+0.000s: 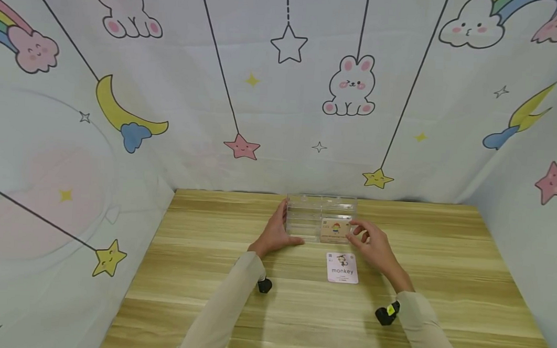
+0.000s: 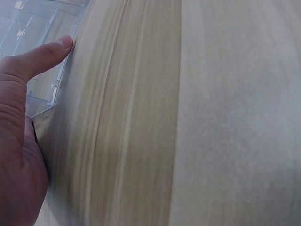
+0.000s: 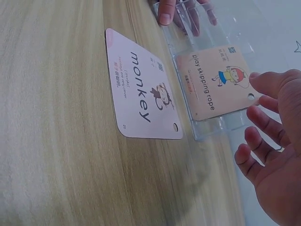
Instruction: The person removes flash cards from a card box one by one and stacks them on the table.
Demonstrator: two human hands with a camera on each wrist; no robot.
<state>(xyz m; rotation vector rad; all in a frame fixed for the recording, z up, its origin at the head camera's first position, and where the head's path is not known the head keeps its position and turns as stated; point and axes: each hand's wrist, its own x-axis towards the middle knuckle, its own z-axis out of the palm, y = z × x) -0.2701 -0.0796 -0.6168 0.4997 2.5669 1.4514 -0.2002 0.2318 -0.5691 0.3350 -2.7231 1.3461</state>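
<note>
While your left hand (image 1: 277, 234) braces the near left corner of the clear box (image 1: 303, 231), its thumb lies extended along the front edge and its fingers reach up the left side, spread wide rather than curled round it; your right hand (image 1: 375, 250) is at the skipping-rope card (image 3: 214, 84), thumb and index finger bent with their tips at the card's edge near the punched hole, the other fingers loosely bent; you cannot tell from these views whether those two tips pinch the card or only touch it; that card is in the near right section of the box, picture and words facing you, its lower edge toward the box's front; just in front of the box, the monkey card (image 1: 342, 270) lies face up on the wooden table (image 1: 174, 273), apart from both your hands; your pale sleeves (image 1: 234, 290) stop at the wrists, where a small black device (image 1: 265, 285) shows beside each; beyond the table hangs a white cloth (image 1: 301, 101) printed with rabbits, stars and clouds.
</note>
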